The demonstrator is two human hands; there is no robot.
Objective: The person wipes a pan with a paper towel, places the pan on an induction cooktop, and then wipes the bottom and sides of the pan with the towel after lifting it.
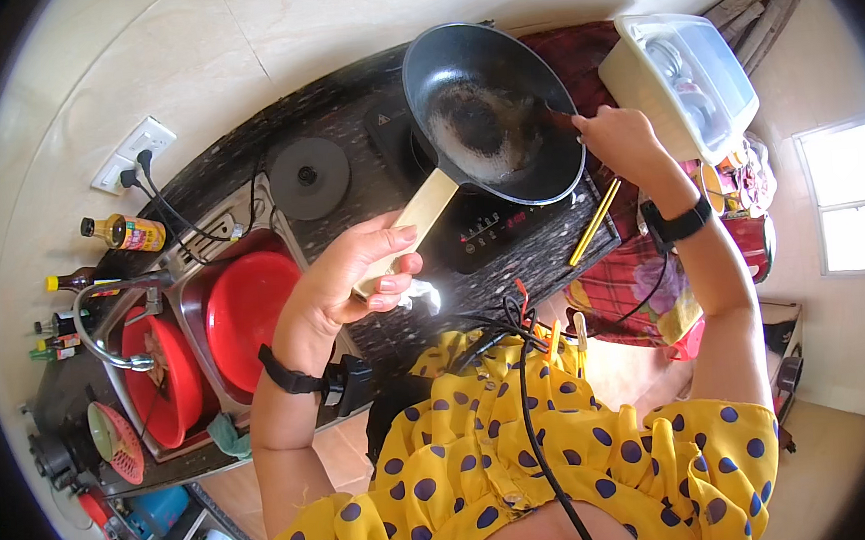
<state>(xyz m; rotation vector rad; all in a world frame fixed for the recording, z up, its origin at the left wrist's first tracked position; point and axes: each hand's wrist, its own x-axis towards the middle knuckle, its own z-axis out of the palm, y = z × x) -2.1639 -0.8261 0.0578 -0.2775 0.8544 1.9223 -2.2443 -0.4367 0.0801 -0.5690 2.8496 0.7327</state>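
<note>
My left hand grips the pale handle of a dark wok. The wok is tilted over a black induction cooktop whose display is lit. Cloudy liquid and a browned patch cover part of its inside. My right hand holds the brown handle of a utensil that reaches into the wok; its working end is hard to make out. A pair of yellow chopsticks lies on the counter just below my right hand.
Left of the cooktop are a dark round lid or plate and a double sink with red basins. Sauce bottles stand behind the faucet. A lidded plastic bin is at the right. Black cables hang before my body.
</note>
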